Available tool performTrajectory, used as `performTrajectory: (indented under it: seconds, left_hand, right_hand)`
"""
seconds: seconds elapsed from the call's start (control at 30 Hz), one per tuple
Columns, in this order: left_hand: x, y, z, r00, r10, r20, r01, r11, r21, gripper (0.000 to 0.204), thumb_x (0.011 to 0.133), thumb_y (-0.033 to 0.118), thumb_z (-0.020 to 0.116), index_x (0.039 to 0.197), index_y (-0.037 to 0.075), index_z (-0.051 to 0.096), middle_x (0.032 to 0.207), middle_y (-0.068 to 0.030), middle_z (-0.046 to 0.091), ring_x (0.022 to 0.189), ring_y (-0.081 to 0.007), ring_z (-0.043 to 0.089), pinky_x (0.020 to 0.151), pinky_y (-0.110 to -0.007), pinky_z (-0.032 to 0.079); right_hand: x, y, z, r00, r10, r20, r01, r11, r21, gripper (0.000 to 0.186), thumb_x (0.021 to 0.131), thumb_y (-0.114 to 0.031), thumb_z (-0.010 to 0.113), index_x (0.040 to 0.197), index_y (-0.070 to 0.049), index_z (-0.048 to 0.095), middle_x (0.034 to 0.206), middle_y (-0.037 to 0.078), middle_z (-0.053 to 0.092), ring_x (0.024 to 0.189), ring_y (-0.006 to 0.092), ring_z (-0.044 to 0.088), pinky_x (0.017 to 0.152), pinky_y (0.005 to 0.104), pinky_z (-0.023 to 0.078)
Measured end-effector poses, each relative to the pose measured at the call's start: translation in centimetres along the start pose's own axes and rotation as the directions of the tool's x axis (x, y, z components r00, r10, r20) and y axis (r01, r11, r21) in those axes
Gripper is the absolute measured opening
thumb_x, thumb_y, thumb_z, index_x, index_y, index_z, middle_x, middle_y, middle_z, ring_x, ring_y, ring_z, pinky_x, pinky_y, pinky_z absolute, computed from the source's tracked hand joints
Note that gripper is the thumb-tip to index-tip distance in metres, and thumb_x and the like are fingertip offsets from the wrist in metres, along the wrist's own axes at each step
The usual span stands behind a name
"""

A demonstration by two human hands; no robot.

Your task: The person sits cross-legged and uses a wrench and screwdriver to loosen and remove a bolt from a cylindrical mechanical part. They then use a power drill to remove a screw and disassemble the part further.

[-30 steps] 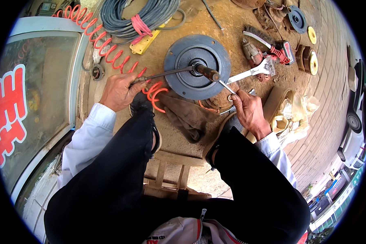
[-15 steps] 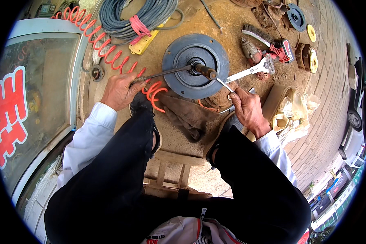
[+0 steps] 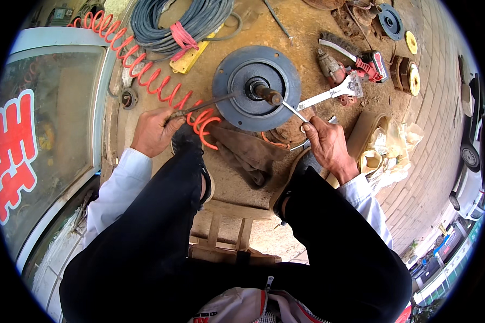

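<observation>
In front of my feet lies a round dark grey motor end cover (image 3: 234,110), with bolt holes in its rim. A brownish shaft (image 3: 268,95) stands up from its hub and leans right. My left hand (image 3: 155,129) is closed round a long thin dark metal rod (image 3: 207,102); its tip hangs over the cover's left part, short of the hub. My right hand (image 3: 330,146) grips a slim silver rod (image 3: 295,113), its far end at the shaft's upper end. Whether either rod has a shaped tip is too small to tell.
An orange coiled air hose (image 3: 170,97) runs beside my left hand. A cable coil (image 3: 170,29) lies beyond. On the right are an adjustable wrench (image 3: 328,97), a red power tool (image 3: 369,67), a wire brush (image 3: 337,46) and copper-coloured windings (image 3: 396,72). A brown rag (image 3: 248,153) lies between my feet.
My left hand has drawn back a little to the left and down; the dark rod's tip has come away from the hub. My right hand has stayed almost still.
</observation>
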State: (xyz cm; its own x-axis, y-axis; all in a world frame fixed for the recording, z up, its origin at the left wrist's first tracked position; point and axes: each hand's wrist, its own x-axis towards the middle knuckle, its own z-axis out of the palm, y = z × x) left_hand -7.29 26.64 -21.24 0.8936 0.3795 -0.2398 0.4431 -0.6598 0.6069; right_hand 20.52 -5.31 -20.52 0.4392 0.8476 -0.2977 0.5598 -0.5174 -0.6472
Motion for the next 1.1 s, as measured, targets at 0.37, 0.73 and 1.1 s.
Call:
performTrajectory:
  seconds: [0.37, 0.73, 1.1]
  left_hand:
    - [0.8, 0.9, 0.3, 0.999, 0.043, -0.008, -0.043, 0.999, -0.014, 0.046, 0.096, 0.042, 0.066, 0.085, -0.002, 0.059, 0.072, -0.0193, 0.052, 0.066, -0.0404, 0.052, 0.059, -0.042, 0.043]
    - [1.0, 1.1, 0.5, 0.997, 0.080, -0.023, -0.081, 0.996, -0.034, 0.046, 0.096, 0.043, 0.066, 0.083, -0.001, 0.060, 0.070, -0.0192, 0.053, 0.064, -0.0398, 0.054, 0.057, -0.043, 0.044]
    - [1.3, 1.7, -0.3, 0.999, 0.046, -0.007, -0.045, 0.999, 0.030, 0.038, 0.092, 0.039, 0.072, 0.089, 0.002, 0.068, 0.078, -0.0198, 0.065, 0.073, -0.0398, 0.066, 0.061, -0.044, 0.050]
  right_hand:
    - [-0.4, 0.0, 0.5, 0.999, 0.008, -0.053, -0.007, 1.000, 0.016, 0.041, 0.104, -0.033, 0.055, 0.077, -0.003, 0.050, 0.064, 0.020, 0.054, 0.060, 0.0440, 0.056, 0.056, 0.0482, 0.044]
    - [-0.4, -0.2, 0.3, 0.998, 0.011, -0.054, -0.010, 1.000, 0.010, 0.041, 0.104, -0.033, 0.055, 0.077, -0.003, 0.051, 0.063, 0.020, 0.054, 0.059, 0.0433, 0.056, 0.056, 0.0474, 0.044]
    - [-0.4, -0.2, 0.4, 0.998, 0.000, -0.058, 0.001, 1.000, 0.018, 0.040, 0.104, -0.032, 0.055, 0.077, -0.003, 0.051, 0.063, 0.019, 0.052, 0.058, 0.0429, 0.054, 0.055, 0.0468, 0.044]
